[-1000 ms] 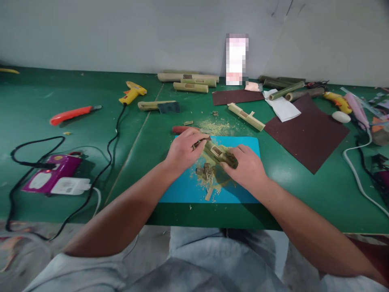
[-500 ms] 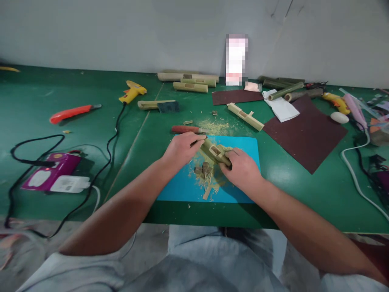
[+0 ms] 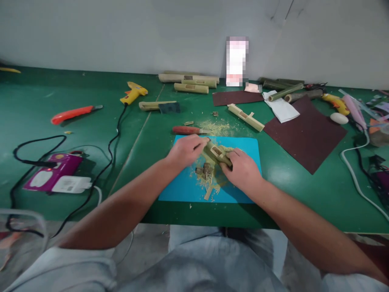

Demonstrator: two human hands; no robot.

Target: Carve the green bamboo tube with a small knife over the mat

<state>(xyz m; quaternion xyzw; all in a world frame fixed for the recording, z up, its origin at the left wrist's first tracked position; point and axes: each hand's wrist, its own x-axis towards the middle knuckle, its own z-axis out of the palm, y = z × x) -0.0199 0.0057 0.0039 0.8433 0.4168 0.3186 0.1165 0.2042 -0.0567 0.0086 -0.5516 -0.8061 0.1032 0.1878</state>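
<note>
A short green bamboo tube (image 3: 209,151) with a rectangular window cut in its top lies slanted over the blue mat (image 3: 170,190). My right hand (image 3: 243,168) is closed round its near right end, thumb below and fingers above. At the far left end, the fingers of my left hand (image 3: 187,149) are pinched together against the tube; their tips are partly hidden. Below the tube, small brown bamboo offcuts (image 3: 207,168), shavings and pale sawdust are scattered on the mat. A red-handled chisel-like tool (image 3: 186,130) lies just beyond my left hand.
Behind lie several cut bamboo tubes (image 3: 191,88), with another pale one (image 3: 245,117) right of centre. Dark brown sandpaper-like sheets (image 3: 306,138) lie on the right. To the left are a yellow glue gun (image 3: 132,95), an orange cutter (image 3: 73,114) and a purple power strip (image 3: 54,172) with cables.
My left hand has shifted slightly at the tube's far end, its knuckles a little lower. The right hand keeps its hold, and the whole view has moved slightly.
</note>
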